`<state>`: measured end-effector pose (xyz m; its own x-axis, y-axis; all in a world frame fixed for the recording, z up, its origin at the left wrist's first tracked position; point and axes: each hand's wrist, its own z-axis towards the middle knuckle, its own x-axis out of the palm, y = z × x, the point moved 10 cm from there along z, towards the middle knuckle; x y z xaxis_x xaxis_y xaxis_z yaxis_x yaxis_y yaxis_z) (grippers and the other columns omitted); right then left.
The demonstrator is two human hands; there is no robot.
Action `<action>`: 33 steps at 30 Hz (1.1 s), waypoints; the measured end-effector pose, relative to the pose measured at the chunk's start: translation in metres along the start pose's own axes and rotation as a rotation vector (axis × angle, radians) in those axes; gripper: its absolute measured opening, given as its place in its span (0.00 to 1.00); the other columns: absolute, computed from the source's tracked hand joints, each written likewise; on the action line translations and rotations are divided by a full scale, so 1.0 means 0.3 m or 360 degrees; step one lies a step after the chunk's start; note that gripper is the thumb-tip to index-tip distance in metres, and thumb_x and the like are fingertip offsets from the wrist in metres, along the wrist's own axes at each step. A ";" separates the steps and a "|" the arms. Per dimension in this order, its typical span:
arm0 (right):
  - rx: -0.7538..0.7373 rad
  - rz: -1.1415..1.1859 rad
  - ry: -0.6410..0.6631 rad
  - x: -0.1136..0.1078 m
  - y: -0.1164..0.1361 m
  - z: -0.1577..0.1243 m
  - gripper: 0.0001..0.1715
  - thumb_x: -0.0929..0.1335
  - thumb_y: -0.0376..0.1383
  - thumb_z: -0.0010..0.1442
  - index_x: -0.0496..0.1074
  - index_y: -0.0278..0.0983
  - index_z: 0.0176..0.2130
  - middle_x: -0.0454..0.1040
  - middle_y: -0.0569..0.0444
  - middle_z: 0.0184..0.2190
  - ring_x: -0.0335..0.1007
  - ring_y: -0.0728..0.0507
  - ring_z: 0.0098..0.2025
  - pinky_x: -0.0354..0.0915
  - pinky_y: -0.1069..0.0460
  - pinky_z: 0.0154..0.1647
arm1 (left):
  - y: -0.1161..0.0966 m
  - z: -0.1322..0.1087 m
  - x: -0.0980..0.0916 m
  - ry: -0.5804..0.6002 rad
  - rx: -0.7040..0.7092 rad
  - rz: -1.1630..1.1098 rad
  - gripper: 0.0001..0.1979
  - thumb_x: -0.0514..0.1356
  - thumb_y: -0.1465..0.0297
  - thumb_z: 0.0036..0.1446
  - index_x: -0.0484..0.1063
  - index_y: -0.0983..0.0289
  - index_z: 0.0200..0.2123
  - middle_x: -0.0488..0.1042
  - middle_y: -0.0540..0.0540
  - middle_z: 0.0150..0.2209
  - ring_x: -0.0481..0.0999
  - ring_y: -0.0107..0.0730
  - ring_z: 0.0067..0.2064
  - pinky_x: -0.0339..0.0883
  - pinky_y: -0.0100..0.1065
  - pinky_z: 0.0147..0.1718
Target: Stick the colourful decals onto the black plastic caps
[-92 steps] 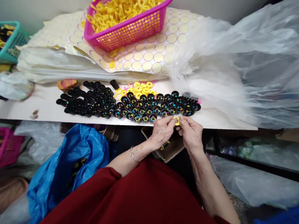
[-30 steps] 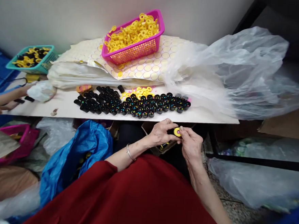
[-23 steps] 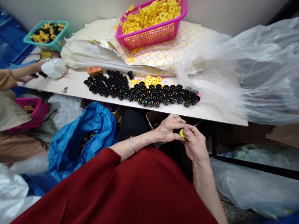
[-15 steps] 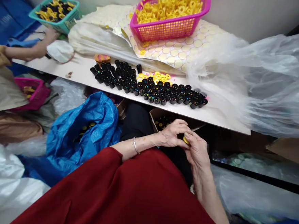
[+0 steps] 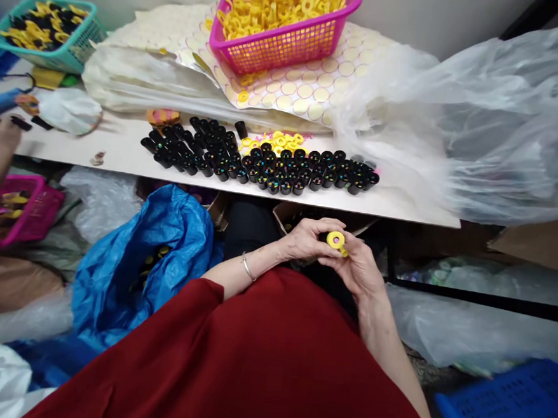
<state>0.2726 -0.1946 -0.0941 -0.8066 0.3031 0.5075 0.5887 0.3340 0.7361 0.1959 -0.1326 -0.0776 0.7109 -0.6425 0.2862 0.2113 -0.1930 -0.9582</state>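
In front of my lap both hands meet around a small yellow ring-shaped cap point(image 5: 335, 240) with a hole in its middle. My left hand point(image 5: 304, 239) has its fingers closed at the cap's left side, where a bit of black shows; whether that is a tube body is unclear. My right hand point(image 5: 358, 265) pinches the cap from the right with thumb and fingers. Just beyond, on the white table point(image 5: 398, 204), several black tubes point(image 5: 286, 171) stand in packed rows with coloured bits in their open ends. Behind them lies a small heap of yellow rings point(image 5: 281, 143).
At the back a pink basket point(image 5: 283, 44) is heaped with yellow rings. A teal basket point(image 5: 74, 54) holds black and yellow pieces. Clear plastic sheeting point(image 5: 505, 123) covers the right side. A blue bag point(image 5: 113, 255) sits at lower left. At far left a co-worker's hand point(image 5: 2, 135) holds a black tube.
My hands have turned the yellow piece so its ring face shows upward. The view has shifted. The co-worker's hand has moved away from the teal basket toward the table's front edge.
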 end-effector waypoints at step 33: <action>-0.0135 -0.0243 -0.0197 -0.032 -0.032 0.062 0.37 0.83 0.55 0.26 0.79 0.40 0.34 0.79 0.51 0.36 0.75 0.43 0.36 0.72 0.50 0.34 | 0.031 -0.007 0.015 0.0257 0.0310 0.0684 0.17 0.73 0.65 0.47 0.83 0.63 0.41 0.80 0.60 0.42 0.68 0.51 0.61 0.62 0.56 0.61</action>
<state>0.2758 -0.1840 -0.1144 -0.8704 0.3635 0.3321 0.4491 0.3097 0.8381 0.1998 -0.1389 -0.0850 0.6515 -0.7430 -0.1530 0.0543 0.2468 -0.9675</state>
